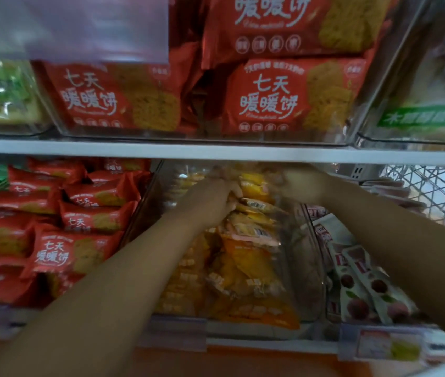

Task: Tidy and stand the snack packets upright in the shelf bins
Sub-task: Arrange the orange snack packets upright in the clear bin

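Note:
Several yellow and orange snack packets [246, 257] fill a clear plastic bin [301, 270] on the lower shelf. Both my arms reach deep into that bin. My left hand [216, 197] is closed around yellow packets at the back of the bin. My right hand [301, 185] is blurred at the back right of the same bin, just under the shelf above; its fingers seem to press against packets, but their grip is unclear. The packets nearer the front lean and lie at mixed angles.
Red biscuit packets [61, 227] fill the bin to the left. White packets with red fruit [362, 289] stand in the bin to the right. The white shelf board [216, 151] above carries clear bins of red packets [284, 99]. Price tags [387, 344] line the front edge.

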